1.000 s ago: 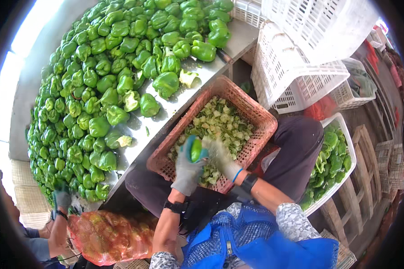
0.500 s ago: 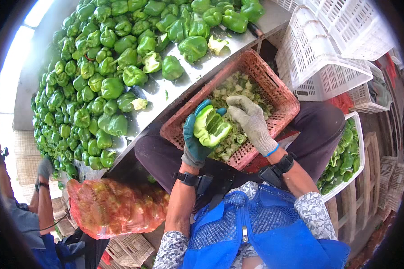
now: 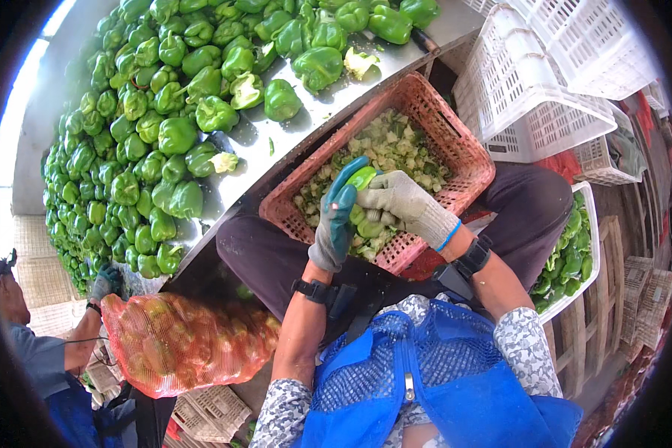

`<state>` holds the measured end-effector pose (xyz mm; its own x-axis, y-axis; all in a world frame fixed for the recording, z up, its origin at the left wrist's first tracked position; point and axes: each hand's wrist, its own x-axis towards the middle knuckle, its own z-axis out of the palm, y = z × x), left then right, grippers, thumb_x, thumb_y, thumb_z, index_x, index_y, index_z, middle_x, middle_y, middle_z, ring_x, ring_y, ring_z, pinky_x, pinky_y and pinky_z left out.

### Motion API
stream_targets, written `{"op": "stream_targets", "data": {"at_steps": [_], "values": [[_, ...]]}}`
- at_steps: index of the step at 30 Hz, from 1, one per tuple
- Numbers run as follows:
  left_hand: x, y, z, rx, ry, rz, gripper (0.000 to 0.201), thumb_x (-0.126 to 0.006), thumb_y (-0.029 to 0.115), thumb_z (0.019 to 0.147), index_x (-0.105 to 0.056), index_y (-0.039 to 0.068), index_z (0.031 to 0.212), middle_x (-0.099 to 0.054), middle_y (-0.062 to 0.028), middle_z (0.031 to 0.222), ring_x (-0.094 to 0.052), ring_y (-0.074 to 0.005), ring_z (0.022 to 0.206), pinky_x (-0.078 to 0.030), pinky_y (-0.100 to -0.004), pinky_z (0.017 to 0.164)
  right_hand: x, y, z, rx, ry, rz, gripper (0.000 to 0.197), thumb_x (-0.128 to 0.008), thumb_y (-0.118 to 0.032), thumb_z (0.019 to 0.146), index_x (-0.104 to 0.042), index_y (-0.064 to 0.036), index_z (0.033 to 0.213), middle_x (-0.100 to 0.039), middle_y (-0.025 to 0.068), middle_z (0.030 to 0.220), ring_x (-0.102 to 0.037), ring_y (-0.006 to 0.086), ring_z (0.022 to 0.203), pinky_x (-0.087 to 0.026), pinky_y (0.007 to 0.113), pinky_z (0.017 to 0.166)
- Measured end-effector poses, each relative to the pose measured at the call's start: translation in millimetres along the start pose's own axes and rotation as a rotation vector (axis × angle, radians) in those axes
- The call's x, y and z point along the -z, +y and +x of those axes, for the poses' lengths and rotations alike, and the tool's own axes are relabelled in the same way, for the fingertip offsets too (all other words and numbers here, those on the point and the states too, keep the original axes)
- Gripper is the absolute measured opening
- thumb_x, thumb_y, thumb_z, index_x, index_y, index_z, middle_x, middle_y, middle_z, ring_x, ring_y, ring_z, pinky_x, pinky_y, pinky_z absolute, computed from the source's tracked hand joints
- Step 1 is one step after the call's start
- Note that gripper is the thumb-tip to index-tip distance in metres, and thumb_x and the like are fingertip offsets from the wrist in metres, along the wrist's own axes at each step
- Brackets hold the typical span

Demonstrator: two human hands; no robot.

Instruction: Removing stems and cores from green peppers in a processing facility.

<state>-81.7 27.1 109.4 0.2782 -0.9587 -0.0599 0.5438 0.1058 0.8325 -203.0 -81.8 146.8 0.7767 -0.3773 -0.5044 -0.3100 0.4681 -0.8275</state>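
Metal table (image 3: 243, 187) under heaped peppers (image 3: 157, 123), pink crate (image 3: 467, 142) alongside, left fingers (image 3: 342, 183) gripping one pepper (image 3: 362, 178), right fingers (image 3: 387, 196), hold unclear

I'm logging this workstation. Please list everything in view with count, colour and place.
table: one, grey, upper left
peppers: uncountable, green, heaped on the table
handle: one, dark, table's right edge
open crate: one, pink, centre
scraps: uncountable, pale green, in the open crate
held pepper: one, green, over the scraps
lattice crates: several, white, upper right
tub: one, white, right, holding green vegetables
mesh sack: one, red, lower left
pallet: at least one, brown, right
baskets: several, beige, left and right
co-worker: one, in grey-blue, lower left
vest: one, blue, bottom centre
legs: two, dark-clad, beside the open crate
left hand: one, gloved teal-and-grey, on the held pepper
right hand: one, gloved pale grey, at the held pepper
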Motion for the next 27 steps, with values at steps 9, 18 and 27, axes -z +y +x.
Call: {"op": "stream_targets", "data": {"at_steps": [9,18,27], "values": [[8.0,-10.5,5.5,-0.074,0.158,0.083,0.065,-0.062,0.043,0.099,-0.046,0.002,0.147,-0.058,-0.0094,0.138,-0.057,-0.0197,0.125,-0.044,-0.0342,0.109,-13.0,9.5,6.3,0.741,0.44,-0.738,0.018,-0.073,-0.019,0.084,-0.067,-0.0022,0.085,-0.064,0.0098,0.063,-0.064,0.0145,0.056,-0.049,0.032,0.051],[-3.7,23.5,-0.1,0.057,0.007,-0.63,0.076,-0.053,0.059,0.096,-0.037,0.011,0.153,-0.05,-0.028,0.144,-0.06,-0.0338,0.123,-0.051,-0.0481,0.105,77.8,32.9,-5.7,0.575,0.64,-1.153,0.017,-0.07,-0.007,0.084,-0.072,-0.0032,0.1,-0.07,0.0136,0.1,-0.069,0.0303,0.088,-0.055,0.037,0.075],[0.5,7.3,11.9,0.009,0.045,-0.288,0.07,-0.049,0.058,0.099,-0.041,0.011,0.151,-0.054,-0.0187,0.143,-0.059,-0.0276,0.123,-0.049,-0.0447,0.107,-15.1,-5.3,-39.1,0.82,0.392,-0.771,0.044,-0.075,-0.014,0.078,-0.061,-0.0134,0.12,-0.067,0.0125,0.105,-0.069,0.0318,0.083,-0.057,0.039,0.07]]}}
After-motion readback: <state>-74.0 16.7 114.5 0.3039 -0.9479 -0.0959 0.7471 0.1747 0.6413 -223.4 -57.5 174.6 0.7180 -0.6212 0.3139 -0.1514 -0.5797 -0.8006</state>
